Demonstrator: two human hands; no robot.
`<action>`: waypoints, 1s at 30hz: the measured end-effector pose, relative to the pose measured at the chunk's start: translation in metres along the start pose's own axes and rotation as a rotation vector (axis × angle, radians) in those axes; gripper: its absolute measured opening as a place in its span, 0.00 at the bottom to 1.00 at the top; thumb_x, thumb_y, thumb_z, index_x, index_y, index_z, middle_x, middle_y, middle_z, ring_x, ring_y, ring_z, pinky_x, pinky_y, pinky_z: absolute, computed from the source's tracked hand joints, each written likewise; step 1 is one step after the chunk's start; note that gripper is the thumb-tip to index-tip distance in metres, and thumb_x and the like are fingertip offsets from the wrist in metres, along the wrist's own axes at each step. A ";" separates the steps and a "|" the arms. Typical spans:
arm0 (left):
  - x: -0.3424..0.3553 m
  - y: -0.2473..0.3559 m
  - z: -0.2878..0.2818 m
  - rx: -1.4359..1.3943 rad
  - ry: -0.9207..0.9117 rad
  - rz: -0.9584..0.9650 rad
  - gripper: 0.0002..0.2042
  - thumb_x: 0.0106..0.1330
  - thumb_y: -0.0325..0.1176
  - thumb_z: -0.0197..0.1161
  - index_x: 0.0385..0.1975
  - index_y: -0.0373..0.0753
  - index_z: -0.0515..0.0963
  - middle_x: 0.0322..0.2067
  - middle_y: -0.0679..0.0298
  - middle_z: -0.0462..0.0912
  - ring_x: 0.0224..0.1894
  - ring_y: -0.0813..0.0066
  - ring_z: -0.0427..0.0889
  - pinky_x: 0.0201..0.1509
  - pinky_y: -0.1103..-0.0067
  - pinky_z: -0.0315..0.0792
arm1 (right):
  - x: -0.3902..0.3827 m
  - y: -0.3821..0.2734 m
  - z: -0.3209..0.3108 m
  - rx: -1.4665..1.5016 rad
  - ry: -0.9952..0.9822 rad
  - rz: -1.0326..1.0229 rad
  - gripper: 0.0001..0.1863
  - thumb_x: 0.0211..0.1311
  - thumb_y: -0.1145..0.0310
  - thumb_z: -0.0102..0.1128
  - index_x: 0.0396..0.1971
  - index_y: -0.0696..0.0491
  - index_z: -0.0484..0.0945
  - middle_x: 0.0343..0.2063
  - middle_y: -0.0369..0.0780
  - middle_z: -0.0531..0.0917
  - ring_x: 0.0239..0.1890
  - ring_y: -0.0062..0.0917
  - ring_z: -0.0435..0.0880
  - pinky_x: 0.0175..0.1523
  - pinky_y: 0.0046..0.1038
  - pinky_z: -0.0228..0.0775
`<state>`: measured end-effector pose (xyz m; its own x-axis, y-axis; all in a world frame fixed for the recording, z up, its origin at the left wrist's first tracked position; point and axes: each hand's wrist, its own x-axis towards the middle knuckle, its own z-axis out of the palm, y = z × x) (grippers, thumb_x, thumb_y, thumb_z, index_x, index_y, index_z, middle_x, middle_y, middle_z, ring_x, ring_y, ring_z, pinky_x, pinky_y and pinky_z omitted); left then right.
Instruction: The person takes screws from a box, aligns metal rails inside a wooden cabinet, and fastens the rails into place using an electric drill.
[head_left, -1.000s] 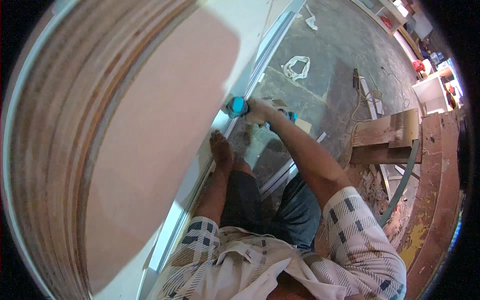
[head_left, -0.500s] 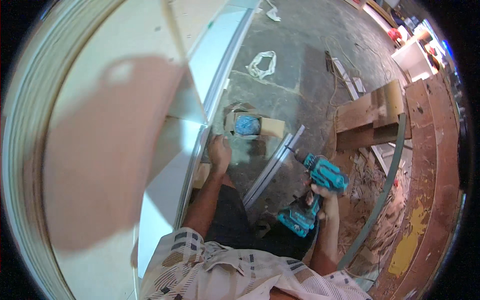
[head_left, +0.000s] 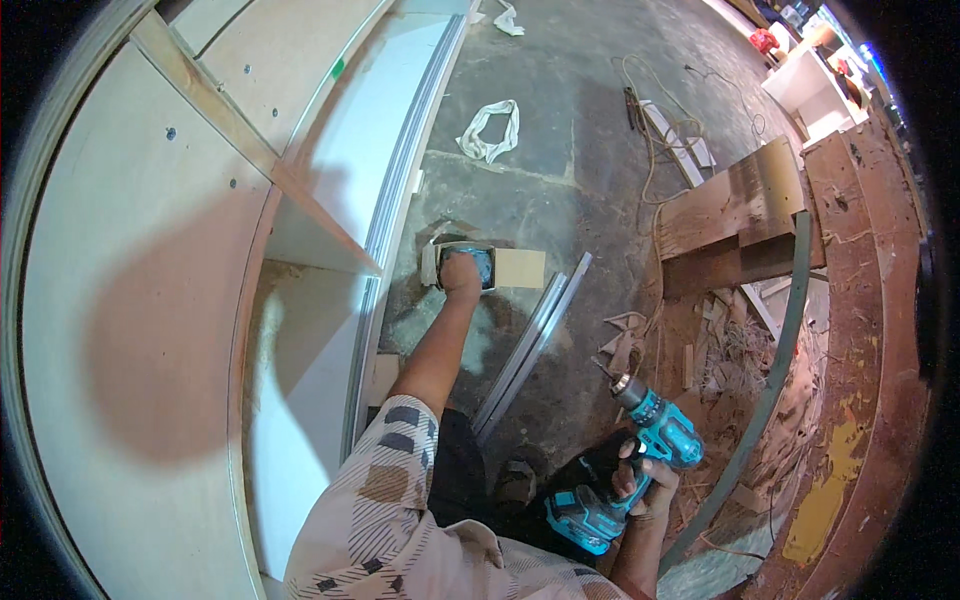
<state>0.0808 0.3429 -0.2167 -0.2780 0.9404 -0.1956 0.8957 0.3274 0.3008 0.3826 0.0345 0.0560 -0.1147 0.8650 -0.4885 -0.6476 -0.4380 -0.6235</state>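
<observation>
My right hand point(head_left: 648, 482) is wrapped round the grip of a teal and black cordless drill point(head_left: 668, 432). Its chuck and thin bit point up and to the left, away from any work. My left hand point(head_left: 461, 272) reaches down into a small open cardboard box point(head_left: 520, 268) on the floor. Dark bluish contents point(head_left: 483, 264) show beside the hand; my fingers are hidden among them, so what they hold cannot be seen.
A large pale wooden cabinet point(head_left: 150, 270) with metal track point(head_left: 395, 190) along its edge fills the left side. Metal strips point(head_left: 530, 345) lie near the box. Rightward stand brown boards point(head_left: 735, 205), wood shavings and a cord point(head_left: 655, 170). A white cloth loop point(head_left: 490, 130) lies farther off.
My left hand has moved from beside the cabinet edge into the box. The drill has come lower and nearer my body, still in my right hand. The view has shifted.
</observation>
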 end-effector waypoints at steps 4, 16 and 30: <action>0.011 -0.011 0.011 0.040 0.036 0.029 0.08 0.63 0.30 0.58 0.32 0.38 0.85 0.36 0.52 0.85 0.40 0.57 0.86 0.42 0.67 0.81 | 0.005 0.001 -0.006 0.016 -0.025 -0.013 0.22 0.53 0.66 0.58 0.42 0.68 0.73 0.14 0.43 0.75 0.12 0.26 0.71 0.20 0.27 0.67; 0.002 -0.023 -0.010 0.031 -0.006 0.130 0.06 0.59 0.28 0.60 0.31 0.38 0.85 0.36 0.52 0.85 0.41 0.57 0.86 0.43 0.67 0.80 | 0.025 -0.002 0.003 -0.038 -0.041 0.014 0.20 0.52 0.67 0.60 0.40 0.69 0.73 0.13 0.41 0.74 0.11 0.24 0.70 0.19 0.26 0.67; -0.007 -0.034 -0.011 -0.086 0.180 0.208 0.09 0.56 0.35 0.64 0.32 0.38 0.83 0.39 0.50 0.82 0.42 0.54 0.84 0.44 0.64 0.78 | 0.043 0.002 0.012 0.002 -0.145 0.064 0.17 0.52 0.71 0.60 0.38 0.68 0.75 0.22 0.44 0.79 0.14 0.23 0.74 0.20 0.25 0.70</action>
<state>0.0479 0.3262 -0.2153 -0.1552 0.9868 0.0455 0.9093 0.1247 0.3970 0.3674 0.0733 0.0407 -0.2627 0.8618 -0.4340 -0.6369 -0.4928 -0.5929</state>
